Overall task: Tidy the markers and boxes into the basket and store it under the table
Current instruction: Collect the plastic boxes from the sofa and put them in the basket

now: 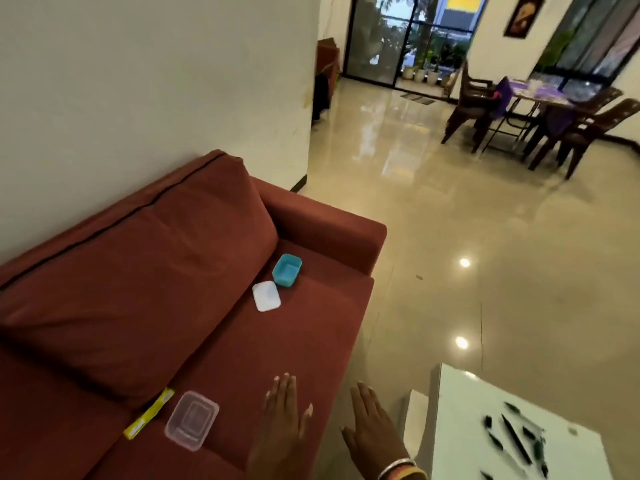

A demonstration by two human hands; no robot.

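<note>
Rust-red sofa [298, 344] along cream wall [138, 81], w/ plump back cushion [138, 289] & armrest [329, 233] at far end. Glossy beige tile floor [450, 220] reflects ceiling lights. Far right: dining table [540, 95] w/ dark brown chairs [595, 128] around it, purple cloth [503, 98] over one. Bkgd: glass sliding door [377, 39], potted plants [429, 69] beyond it, framed picture [523, 16] on far wall.

A rust-red sofa [173, 271] with a thin black line along its back cushions sits before a cream wall [138, 81]. On it are a teal box [286, 270], a white lid [266, 296], a clear colourless box [191, 424] and a yellow box [149, 414]. The floor [485, 220] is glossy beige tile, the table [460, 427] is white with blurred dark green and black shapes [516, 438], the far chairs [467, 109] are dark brown with purple cloth [504, 98], and the bangles [403, 471] on the right wrist are silver, orange and yellow.
</note>
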